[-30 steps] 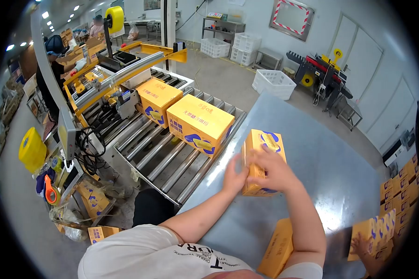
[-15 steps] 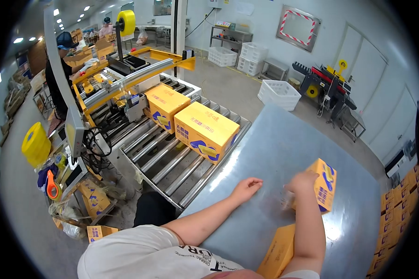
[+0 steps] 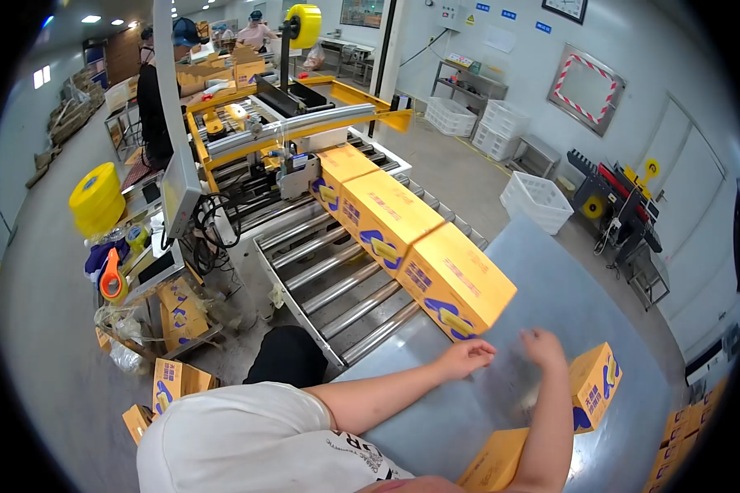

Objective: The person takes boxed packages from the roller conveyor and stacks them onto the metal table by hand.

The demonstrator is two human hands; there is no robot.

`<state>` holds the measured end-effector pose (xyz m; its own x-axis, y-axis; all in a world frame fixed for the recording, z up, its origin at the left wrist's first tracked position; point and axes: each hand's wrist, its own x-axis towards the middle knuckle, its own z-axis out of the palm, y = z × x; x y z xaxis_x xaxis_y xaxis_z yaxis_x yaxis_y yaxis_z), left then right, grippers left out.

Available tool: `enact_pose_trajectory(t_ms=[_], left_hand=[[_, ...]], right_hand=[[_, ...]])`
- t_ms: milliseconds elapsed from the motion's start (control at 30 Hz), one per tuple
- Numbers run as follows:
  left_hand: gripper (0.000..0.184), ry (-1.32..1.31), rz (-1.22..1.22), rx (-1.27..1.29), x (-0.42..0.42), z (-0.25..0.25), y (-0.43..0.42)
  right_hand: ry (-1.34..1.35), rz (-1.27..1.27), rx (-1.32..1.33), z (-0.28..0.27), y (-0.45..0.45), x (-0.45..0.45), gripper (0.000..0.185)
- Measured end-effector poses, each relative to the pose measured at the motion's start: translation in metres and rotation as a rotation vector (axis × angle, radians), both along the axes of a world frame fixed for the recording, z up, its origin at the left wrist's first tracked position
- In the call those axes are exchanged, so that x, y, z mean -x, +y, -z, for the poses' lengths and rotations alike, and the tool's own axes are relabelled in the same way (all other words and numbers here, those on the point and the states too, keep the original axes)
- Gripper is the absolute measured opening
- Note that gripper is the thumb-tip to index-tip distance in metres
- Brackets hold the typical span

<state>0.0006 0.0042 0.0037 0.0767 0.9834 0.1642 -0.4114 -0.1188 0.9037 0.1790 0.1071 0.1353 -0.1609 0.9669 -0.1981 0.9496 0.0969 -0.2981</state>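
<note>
My left hand [image 3: 469, 359] hovers over the metal table just below the nearest carton, fingers loosely bent and nothing seen in them. A short way to its right, my right hand [image 3: 543, 348] is raised with curled, slightly blurred fingers; no held thing shows. The nearest yellow carton [image 3: 462, 278] lies across the roller end and the table's edge. Beyond it, a second carton [image 3: 393, 212] and a third carton [image 3: 343, 168] line up on the rollers. Right of my right forearm stands another carton [image 3: 594, 388], and one more carton [image 3: 495, 465] is close to my body.
The roller conveyor [image 3: 349, 312] runs to a taping machine [image 3: 304, 177] with a yellow tape roll [image 3: 304, 26]. White crates [image 3: 536, 202] stand on the floor beyond the metal table [image 3: 633, 329]. Stacked cartons [image 3: 682, 435] are at lower right. Another person [image 3: 152, 107] stands at far left.
A third carton now sits at the near end of the row, and the row reaches farther into the machine. My right hand has come away from the right-hand carton. The view has shifted.
</note>
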Motion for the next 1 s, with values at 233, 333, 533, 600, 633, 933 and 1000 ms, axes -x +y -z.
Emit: enact_pose_trajectory(t_ms=[233,333,533,600,633,933,1000], left_hand=[[0.019,-0.024,-0.165,-0.065,0.004,-0.014,-0.013],[0.028,0.06,-0.866,-0.042,0.009,-0.01,0.0],[0.051,0.179,-1.061,0.037,0.016,-0.013,0.001],[0.054,-0.156,-0.812,0.137,0.022,-0.018,0.002],[0.055,-0.319,-0.679,0.185,0.024,-0.021,0.003],[0.03,0.044,-0.575,0.085,0.017,0.0,0.008],[0.028,0.036,-0.517,0.093,0.017,-0.007,0.006]], right_hand=[[0.571,-0.008,-0.12,0.006,0.01,0.007,0.062],[0.717,-0.037,-0.115,0.018,0.015,0.007,0.061],[0.826,0.004,-0.272,0.017,0.01,0.014,0.055],[1.033,-0.057,-0.161,-0.007,0.001,0.007,0.051],[1.208,-0.109,-0.056,-0.02,-0.007,0.004,0.049],[0.033,-0.983,-0.397,-0.058,-0.091,0.083,0.062],[0.025,-0.84,-0.367,-0.064,-0.091,0.085,0.063]])
